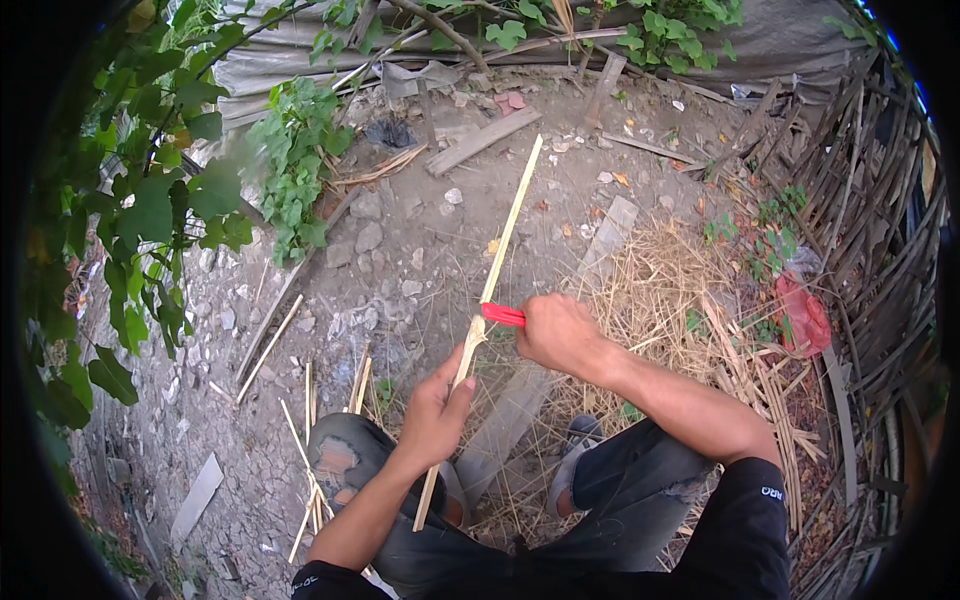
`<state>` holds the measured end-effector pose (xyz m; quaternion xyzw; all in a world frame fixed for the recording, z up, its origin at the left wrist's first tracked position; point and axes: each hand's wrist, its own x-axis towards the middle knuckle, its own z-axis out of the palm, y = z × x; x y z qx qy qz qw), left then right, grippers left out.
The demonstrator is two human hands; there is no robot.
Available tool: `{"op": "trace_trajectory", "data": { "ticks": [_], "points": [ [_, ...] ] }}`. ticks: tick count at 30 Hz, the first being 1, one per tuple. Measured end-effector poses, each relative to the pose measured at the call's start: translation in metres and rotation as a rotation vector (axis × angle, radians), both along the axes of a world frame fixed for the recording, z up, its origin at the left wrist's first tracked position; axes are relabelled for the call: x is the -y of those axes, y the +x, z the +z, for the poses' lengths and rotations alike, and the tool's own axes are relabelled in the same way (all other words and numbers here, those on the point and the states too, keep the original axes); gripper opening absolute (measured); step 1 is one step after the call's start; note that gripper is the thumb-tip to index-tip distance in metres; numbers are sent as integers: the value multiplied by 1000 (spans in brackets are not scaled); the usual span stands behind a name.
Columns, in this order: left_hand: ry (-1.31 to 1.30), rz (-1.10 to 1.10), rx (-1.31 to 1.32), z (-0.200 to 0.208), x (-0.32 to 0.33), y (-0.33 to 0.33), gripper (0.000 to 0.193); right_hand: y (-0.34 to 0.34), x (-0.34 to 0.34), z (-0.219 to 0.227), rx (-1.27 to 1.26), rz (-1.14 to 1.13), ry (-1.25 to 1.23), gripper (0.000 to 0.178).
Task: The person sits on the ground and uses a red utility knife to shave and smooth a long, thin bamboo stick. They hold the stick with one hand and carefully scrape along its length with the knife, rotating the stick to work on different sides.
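Note:
A long pale strip of split wood, bamboo-like, slants from near my left knee up and away over the ground. My left hand is closed round its lower half, thumb along the near side. Just beyond that hand, a curled, frayed shaving stands off the strip. My right hand makes a fist round a red knife-like tool. Its red end lies across the strip right above the shaving and touches it. My fingers hide the rest of the tool, so its exact kind does not show.
Thin pale strips lean by my left knee. Straw-like shavings heap beyond my right knee, near a red plastic bag. A stick fence bounds the right, leafy vines the left. Boards and stones lie on the dirt.

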<state>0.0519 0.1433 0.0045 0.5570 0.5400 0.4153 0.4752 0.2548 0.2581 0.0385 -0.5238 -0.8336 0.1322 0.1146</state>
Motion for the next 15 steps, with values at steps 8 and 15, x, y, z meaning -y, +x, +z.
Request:
{"op": "trace_trajectory", "data": {
  "ticks": [8, 15],
  "points": [
    [-60, -121, -98, -18, 29, -8, 55, 47, -86, -33, 93, -335, 113, 20],
    [-48, -381, -210, -11, 41, -10, 52, 193, -132, -84, 188, -760, 113, 27]
  ]
}}
